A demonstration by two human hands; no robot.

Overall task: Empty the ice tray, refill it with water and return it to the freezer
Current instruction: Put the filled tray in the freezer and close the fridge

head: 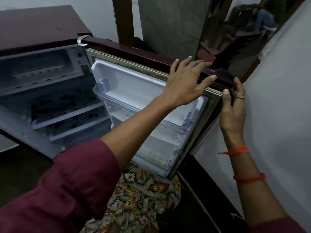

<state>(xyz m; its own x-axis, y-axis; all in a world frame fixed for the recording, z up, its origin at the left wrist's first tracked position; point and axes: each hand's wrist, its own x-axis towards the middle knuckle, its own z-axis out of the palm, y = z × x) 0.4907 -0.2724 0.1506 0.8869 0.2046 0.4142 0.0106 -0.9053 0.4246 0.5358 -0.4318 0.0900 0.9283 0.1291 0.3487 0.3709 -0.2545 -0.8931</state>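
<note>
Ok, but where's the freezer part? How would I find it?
Look at the maroon fridge with its door swung open. Inside the cabinet, at the very top left, sits the freezer box. Unlike the shelves below, which carry a black flower pattern, it is plain white.

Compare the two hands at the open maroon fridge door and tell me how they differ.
The left hand is spread flat, fingers straight, over the top edge of the open maroon fridge door; the right hand curls round the door's outer corner. The left arm has a maroon sleeve; the right wrist wears orange threads and the right hand a gold ring. Both are at that corner.
</note>
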